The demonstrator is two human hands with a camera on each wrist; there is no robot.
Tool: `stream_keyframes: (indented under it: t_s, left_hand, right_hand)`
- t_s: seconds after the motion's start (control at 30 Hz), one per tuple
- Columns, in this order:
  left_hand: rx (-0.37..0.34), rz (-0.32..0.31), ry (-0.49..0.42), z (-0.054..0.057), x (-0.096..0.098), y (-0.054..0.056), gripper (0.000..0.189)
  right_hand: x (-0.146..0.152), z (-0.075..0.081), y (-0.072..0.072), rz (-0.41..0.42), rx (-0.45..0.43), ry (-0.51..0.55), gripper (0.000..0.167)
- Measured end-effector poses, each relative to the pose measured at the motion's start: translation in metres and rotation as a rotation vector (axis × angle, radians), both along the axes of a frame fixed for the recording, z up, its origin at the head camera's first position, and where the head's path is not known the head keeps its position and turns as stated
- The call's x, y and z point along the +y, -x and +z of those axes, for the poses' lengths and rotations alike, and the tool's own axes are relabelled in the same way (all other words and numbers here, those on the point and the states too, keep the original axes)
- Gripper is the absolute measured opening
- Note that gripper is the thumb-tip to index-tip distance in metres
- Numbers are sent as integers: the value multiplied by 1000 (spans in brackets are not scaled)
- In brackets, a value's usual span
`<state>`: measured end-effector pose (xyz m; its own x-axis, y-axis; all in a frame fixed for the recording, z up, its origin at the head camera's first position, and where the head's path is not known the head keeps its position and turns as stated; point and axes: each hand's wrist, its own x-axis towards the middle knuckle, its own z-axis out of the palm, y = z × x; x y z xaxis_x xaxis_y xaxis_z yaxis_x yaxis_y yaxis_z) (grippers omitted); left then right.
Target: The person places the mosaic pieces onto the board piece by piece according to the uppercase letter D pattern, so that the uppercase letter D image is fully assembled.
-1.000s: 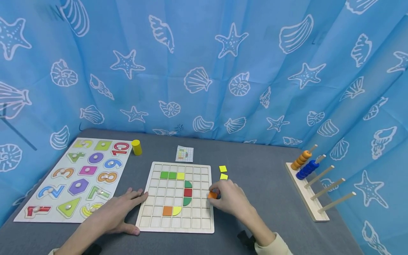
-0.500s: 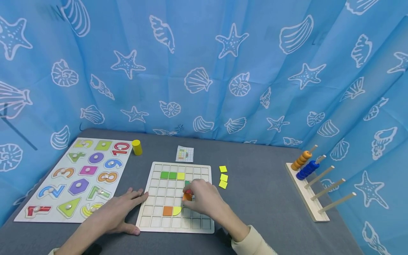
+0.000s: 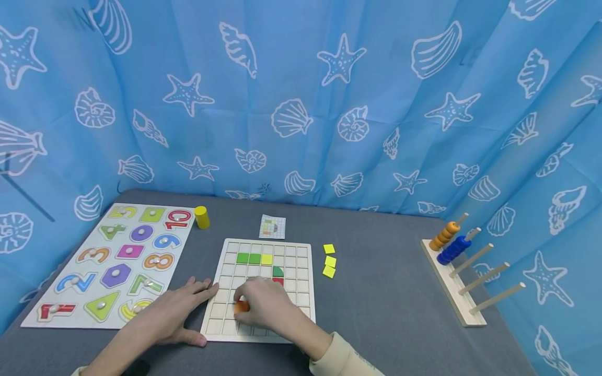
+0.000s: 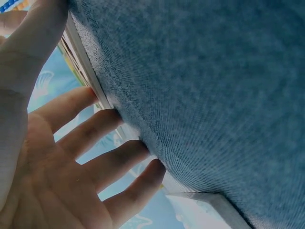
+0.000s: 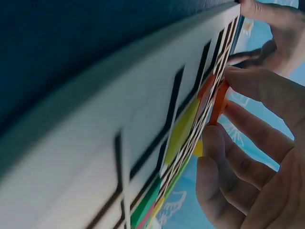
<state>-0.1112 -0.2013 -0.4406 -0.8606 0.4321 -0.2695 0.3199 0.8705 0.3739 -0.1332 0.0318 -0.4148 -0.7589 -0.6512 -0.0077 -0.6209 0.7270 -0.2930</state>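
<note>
In the head view my left hand rests with fingers spread along the left edge of a wooden grid board; the left wrist view shows its straight fingertips down at the cloth and board edge. My right hand is over the lower-left part of the board, pinching a small orange square tile between thumb and fingers. The tile stands tilted, close over the cells. Two green tiles, a yellow square tile, a green rounded tile and part of a red tile lie on the board.
Several yellow square tiles lie right of the board. A small pattern card is behind it. A number-and-shape puzzle and a yellow cylinder stand left. A peg abacus is at right, before a blue curtain.
My right hand has carried the orange tile leftward from the board's right edge, across the middle, to its lower-left part. The left hand has stayed in place.
</note>
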Motion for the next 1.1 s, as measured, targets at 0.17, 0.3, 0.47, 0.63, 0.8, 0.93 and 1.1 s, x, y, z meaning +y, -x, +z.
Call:
stream_keyframes:
  t_s: [0.17, 0.3, 0.47, 0.63, 0.8, 0.93, 1.1]
  left_hand:
    - [7, -3, -12, 0, -1, -1, 110]
    - [13, -9, -15, 0, -1, -1, 110]
    - [-8, -2, -10, 2, 0, 0, 110]
    - [-19, 0, 4, 2, 1, 1, 112]
    - [-8, -8, 5, 3, 0, 0, 112]
    - [-6, -13, 3, 3, 0, 0, 112]
    - [-22, 0, 5, 3, 1, 1, 112]
  right_hand:
    - [-10, -2, -2, 29, -6, 10, 20]
    - [-15, -5, -3, 31, 9, 10, 21]
    - [-18, -8, -3, 38, -3, 19, 25]
    - [-17, -8, -3, 34, -16, 34, 24]
    - [-17, -10, -3, 39, 13, 21, 23]
    - [-17, -10, -3, 37, 10, 12, 18]
    - [-17, -10, -4, 31, 2, 7, 15]
